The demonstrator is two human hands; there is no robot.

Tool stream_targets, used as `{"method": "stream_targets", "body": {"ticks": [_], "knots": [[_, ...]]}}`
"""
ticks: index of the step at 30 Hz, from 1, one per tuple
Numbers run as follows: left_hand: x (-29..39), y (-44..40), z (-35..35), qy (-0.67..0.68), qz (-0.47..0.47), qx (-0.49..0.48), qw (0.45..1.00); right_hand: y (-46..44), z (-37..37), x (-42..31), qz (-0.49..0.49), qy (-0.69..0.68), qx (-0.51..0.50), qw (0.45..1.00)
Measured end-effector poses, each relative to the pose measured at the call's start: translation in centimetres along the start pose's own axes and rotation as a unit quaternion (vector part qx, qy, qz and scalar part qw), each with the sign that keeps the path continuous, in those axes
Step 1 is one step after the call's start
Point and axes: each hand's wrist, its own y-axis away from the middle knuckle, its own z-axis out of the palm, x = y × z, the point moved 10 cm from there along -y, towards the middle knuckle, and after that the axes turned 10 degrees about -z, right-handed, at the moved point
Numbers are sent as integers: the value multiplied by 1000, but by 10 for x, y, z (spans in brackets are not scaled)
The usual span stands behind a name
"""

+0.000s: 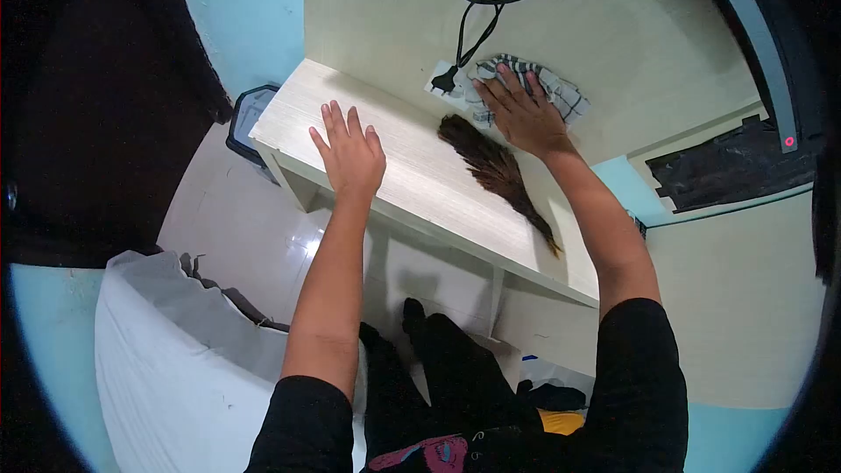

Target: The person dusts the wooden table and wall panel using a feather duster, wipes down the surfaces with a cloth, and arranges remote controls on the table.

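I have the checked cloth (pixel 563 98) up against the upright back panel (pixel 377 13), just above the bench (pixel 399 153), with the right hand (pixel 524 116) laid over it; its fingers are slightly apart and flat on the fabric, pressing rather than clamping. The left hand (pixel 349 153) is over the bench top, fingers spread and holding nothing (whether it rests there or hovers, I cannot tell from this camera). My main worry is the socket plate (pixel 434 85) beside the cloth: a sweep towards it could push fabric or fingertips against the black plug (pixel 447 81), and if the cloth is damp, which I cannot judge, moisture could reach the contacts. The looping black cords (pixel 498 3) above could also snag on a loose fold and tug the plug. Because only flat pressure seems to hold the cloth, easing off could let it slide down onto the brown feathery duster (pixel 492 166), which a low stroke might knock as well. As for direction, the cloth is bunched and has no clear front; its long axis runs roughly sideways across my view, sloping a little downward to the right, one end close by the plate and a loose corner pointing right, away from the socket.
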Motion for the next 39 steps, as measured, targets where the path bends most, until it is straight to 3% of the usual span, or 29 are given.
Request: {"method": "stream_targets", "body": {"ticks": [2,5,6,9,12,15,18,21,22,25,28,31,32,35,39], "knots": [[-1,2,2,10,-5,-10,1000,2,12,-6,5,-27,-39,999],[-4,-1,4,31,-8,-19,999,28,63,-27,-33,-128,-186,974],[-5,-2,5,30,-8,-18,999,33,53,-32,-67,-153,-154,974],[-3,-3,6,23,-13,-16,1000,51,52,-23,-55,-230,-216,947],[-3,-3,6,13,-17,-10,1000,38,32,-21,-57,-53,-180,980],[-2,-2,2,25,-12,-3,1000,53,67,-39,4,-258,-214,942],[-1,-2,4,25,-9,-1,1000,93,67,-51,-54,-312,-156,936],[-1,-1,5,13,-9,-5,1000,111,50,-31,-37,-256,-187,948],[1,-1,5,9,-8,-7,1000,100,39,-21,20,-250,-250,935],[-1,0,3,14,-11,-5,1000,88,45,-29,-20,-140,-207,968],[-2,0,3,12,-8,2,1000,107,61,-38,-25,-246,-236,940],[-3,0,6,7,-7,-1,1000,126,52,-34,-62,-265,-274,922],[-2,-1,6,0,-3,0,1000,129,45,-26,-4,-283,-330,901],[-1,1,8,-13,1,2,1000,116,39,-25,-49,-119,-189,974],[-2,2,9,-12,1,4,1000,109,36,-26,-24,-167,-145,975]]}}
